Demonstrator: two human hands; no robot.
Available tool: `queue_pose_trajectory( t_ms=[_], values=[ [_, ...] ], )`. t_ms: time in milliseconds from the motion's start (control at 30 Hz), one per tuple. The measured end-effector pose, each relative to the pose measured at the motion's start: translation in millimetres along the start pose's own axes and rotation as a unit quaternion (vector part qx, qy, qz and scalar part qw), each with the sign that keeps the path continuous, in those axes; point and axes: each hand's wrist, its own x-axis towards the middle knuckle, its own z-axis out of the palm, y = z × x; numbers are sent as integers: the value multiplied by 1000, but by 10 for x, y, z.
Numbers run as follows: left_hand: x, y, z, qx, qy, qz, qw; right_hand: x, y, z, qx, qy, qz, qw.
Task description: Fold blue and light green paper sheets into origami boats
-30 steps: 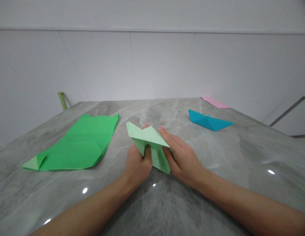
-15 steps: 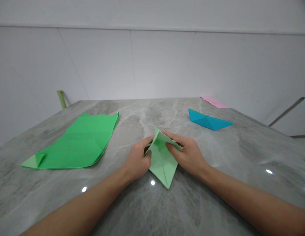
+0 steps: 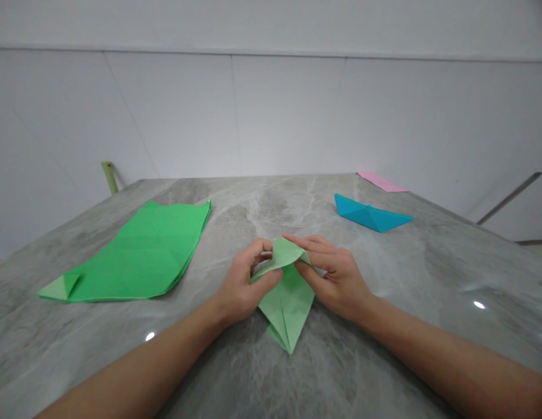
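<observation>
Starting at the far left of the frame, you've got a bright green paper sheet (image 3: 135,253) lying flat on the grey marble countertop (image 3: 271,203), with faint creases across it and a small pale green flap (image 3: 57,289) at its lower-left corner. Up at the upper left, a pale green post (image 3: 108,176) pokes up behind the counter's edge.

Just right of that, around lower centre, your left hand (image 3: 242,279) is closed on the left side of the light green folded paper (image 3: 288,311), with the thumb across the top flap and the fingers curled behind it. The paper's point aims down the frame, towards you. Your right hand (image 3: 336,273) comes in from the right and pinches the upper fold, its fingers lying over the top, so both hands are clamped on the paper and sit almost touching.

Quick tip: keep both pinches right on the fold line and even, so the layers don't slip out of line. Press gently until the edges match, then firm up the crease.

Further right, a teal paper boat (image 3: 369,216) sits well apart from your hands, and a pink paper strip (image 3: 381,181) lies at the upper right, by the counter's far edge.
</observation>
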Motion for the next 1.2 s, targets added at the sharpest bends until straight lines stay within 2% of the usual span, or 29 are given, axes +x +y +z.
queue_pose_trajectory(
  t_ms=[100, 200, 367, 567, 800, 900, 967, 1067, 1200],
  values=[
    [6, 6, -14, -114, -10, -64, 991, 2, 5, -1, -6, 2, -7, 1000],
    [35, 7, 7, -143, 7, -108, 984, 5, 9, 0, -6, 12, -34, 999],
    [55, 8, 29, -136, -12, -64, 989, 10, -12, -22, 15, 23, -92, 995],
    [30, 24, -1, -158, -9, -93, 983, 0, -26, -57, 5, 18, -105, 994],
    [43, 69, 1, -99, -22, -45, 994, -1, -81, -111, 6, -83, -125, 989],
    [40, 40, -12, -97, -21, -48, 994, -5, -80, -109, 14, -93, -128, 987],
    [34, 20, -23, -133, -15, -48, 990, -19, -51, -94, 37, -66, -102, 992],
    [17, 16, -37, -222, -16, -43, 974, -41, 10, -74, 110, 0, -10, 994],
    [-8, 50, -39, -240, -51, -60, 968, -38, 60, -65, 217, 37, 113, 969]
  ],
)
